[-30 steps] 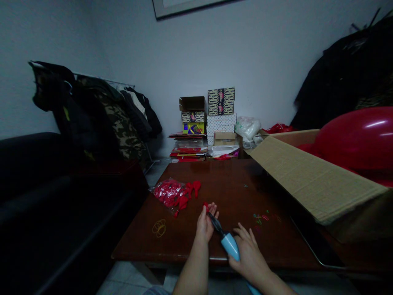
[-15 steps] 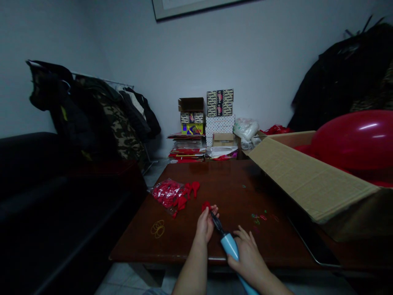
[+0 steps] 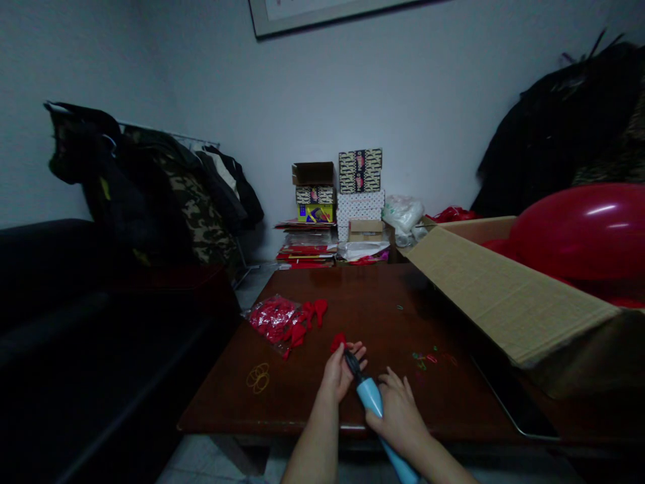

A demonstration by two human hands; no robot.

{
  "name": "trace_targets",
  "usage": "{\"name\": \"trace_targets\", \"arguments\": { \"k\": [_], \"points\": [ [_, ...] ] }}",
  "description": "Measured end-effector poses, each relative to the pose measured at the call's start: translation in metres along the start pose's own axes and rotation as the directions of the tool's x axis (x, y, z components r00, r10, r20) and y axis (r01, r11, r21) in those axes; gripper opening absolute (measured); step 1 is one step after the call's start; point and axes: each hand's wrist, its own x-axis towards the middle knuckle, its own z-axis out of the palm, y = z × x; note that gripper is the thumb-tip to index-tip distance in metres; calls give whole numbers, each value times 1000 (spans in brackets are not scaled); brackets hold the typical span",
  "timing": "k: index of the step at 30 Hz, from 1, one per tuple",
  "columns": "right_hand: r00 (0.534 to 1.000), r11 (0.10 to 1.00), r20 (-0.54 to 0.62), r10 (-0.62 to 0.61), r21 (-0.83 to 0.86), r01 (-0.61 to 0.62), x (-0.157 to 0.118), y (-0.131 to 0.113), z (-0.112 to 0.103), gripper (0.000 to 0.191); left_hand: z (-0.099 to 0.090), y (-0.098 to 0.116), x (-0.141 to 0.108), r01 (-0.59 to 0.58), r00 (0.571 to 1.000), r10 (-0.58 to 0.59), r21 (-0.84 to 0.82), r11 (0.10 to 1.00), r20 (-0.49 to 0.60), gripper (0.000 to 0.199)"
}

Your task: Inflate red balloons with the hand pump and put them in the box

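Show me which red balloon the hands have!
The limp one in the left hand, at the black nozzle. No hand touches the others.

Camo + dark fabric coats are hanging on a thin metal rack, L side, nr a blk padded sofa. Patterned cardboard boxes are standing stacked by the pale wall, w/ a whitish plastic bag sitting just beside. Flat blk rectangular device is lying on the brown wooden surface.
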Motion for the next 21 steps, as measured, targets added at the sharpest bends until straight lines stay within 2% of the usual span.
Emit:
{"name": "trace_targets", "arguments": {
  "k": [3, 7, 15, 18, 21],
  "points": [
    [1000, 1000, 4, 11, -5, -11, 0, -1, 4, 46, 0, -1, -1, 13, 1000, -12, -33, 999, 2, 21],
    [999, 999, 0, 49, -19, -49, -2, -3, 9, 48, 3, -5, -2, -70, 996, 67, -43, 997, -61, 18],
    [999, 998, -13, 52, -37, -52, -9, -6, 8, 49, 21, -16, 6, -195, 949, 220, 127, 972, -227, 22],
    [999, 999, 34, 37, -26, -36, -20, -3, -1, 49, 27, -8, 11, -256, 920, 289, 153, 955, -264, 23],
    [994, 999, 107, 31, 15, -33, -38, 2, -18, 52, 38, 11, 18, -282, 915, 311, 142, 949, -258, 20]
  ]
}}
